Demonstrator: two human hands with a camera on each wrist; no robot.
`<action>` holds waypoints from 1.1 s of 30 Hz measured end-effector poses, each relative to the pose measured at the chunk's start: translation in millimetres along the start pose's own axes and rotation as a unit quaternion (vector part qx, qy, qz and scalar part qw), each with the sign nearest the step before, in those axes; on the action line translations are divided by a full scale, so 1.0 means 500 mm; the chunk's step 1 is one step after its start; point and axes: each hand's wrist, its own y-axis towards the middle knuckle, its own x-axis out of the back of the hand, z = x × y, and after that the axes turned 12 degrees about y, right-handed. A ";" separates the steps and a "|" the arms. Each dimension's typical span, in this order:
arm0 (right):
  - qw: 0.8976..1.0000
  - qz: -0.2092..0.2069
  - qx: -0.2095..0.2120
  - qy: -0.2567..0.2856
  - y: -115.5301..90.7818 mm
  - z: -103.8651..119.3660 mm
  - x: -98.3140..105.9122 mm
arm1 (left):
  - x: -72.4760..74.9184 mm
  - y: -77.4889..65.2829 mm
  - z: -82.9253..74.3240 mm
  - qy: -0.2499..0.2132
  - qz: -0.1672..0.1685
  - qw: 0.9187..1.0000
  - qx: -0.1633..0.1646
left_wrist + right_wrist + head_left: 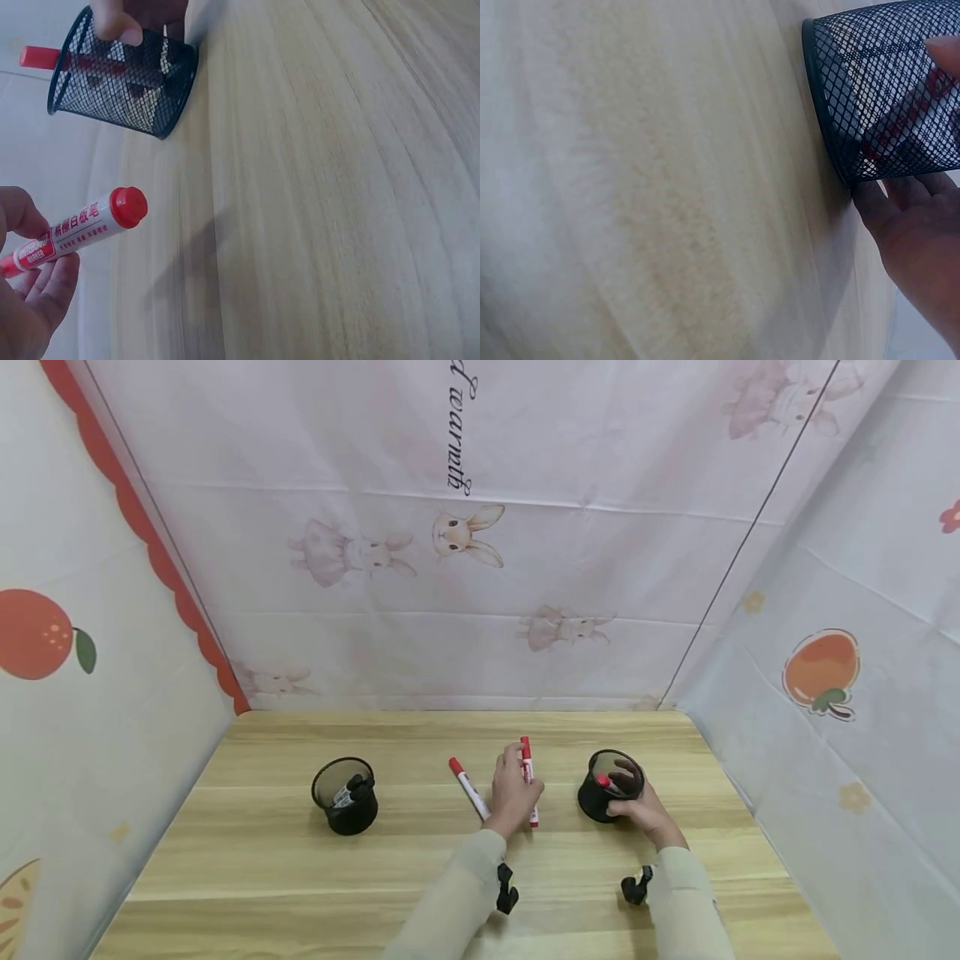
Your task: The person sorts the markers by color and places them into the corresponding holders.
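Observation:
A red-capped white whiteboard marker (528, 767) is pinched between the thumb and fingers of my left hand (512, 795). In the left wrist view the marker (75, 230) is held above the table, its red end towards the pen holder. With the thumb on the near side and fingers behind, my right hand (647, 812) grips a black mesh pen holder (592, 800), which stands upright. Inside it a red-capped marker (603, 782) leans; its label shows through the mesh in the right wrist view. Another red-capped marker (468, 787) lies on the table, partly hidden by my left hand.
A second black mesh pen holder (352, 818) stands on the left of the wooden table (262, 860), with black-capped markers (349, 792) in it. Printed cloth walls (420, 652) close off the back and both sides.

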 end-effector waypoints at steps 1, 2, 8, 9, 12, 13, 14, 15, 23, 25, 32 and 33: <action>1.000 -0.001 -0.001 -0.002 0.000 0.000 0.000 | 0.001 0.000 -0.002 -0.004 -0.001 1.000 0.001; 1.000 -0.002 -0.003 -0.004 0.001 0.001 0.000 | 0.001 0.000 -0.003 -0.011 -0.002 1.000 0.003; 1.000 -0.006 -0.008 -0.019 0.002 0.003 0.000 | -0.003 0.004 -0.011 -0.047 0.002 0.999 -0.002; 1.000 -0.006 -0.008 -0.020 0.001 0.004 0.000 | -0.005 0.005 -0.011 -0.054 0.000 0.999 -0.006; 1.000 -0.005 -0.008 -0.018 -0.001 0.009 -0.004 | -0.010 0.006 -0.013 -0.082 -0.015 0.996 -0.023; 1.000 -0.005 -0.009 -0.013 -0.001 0.010 -0.004 | -0.011 0.006 -0.014 -0.094 -0.019 0.995 -0.028; 1.000 -0.004 -0.010 -0.008 -0.001 0.011 -0.005 | -0.012 0.005 -0.016 -0.106 -0.025 0.993 -0.037; 1.000 -0.003 -0.010 -0.006 -0.001 0.012 -0.006 | -0.012 0.004 -0.018 -0.117 -0.030 0.992 -0.045; 1.000 -0.006 -0.011 0.001 0.000 0.002 -0.001 | -0.016 0.002 -0.043 -0.170 -0.066 0.978 -0.103; 1.000 -0.005 -0.010 0.001 0.001 0.001 0.000 | -0.016 0.002 -0.050 -0.175 -0.068 0.975 -0.115; 1.000 -0.007 -0.020 0.014 -0.005 0.023 -0.013 | -0.013 -0.001 -0.067 -0.158 -0.073 0.973 -0.151; 1.000 -0.006 -0.021 0.015 -0.008 0.029 -0.017 | -0.012 -0.001 -0.068 -0.154 -0.076 0.973 -0.152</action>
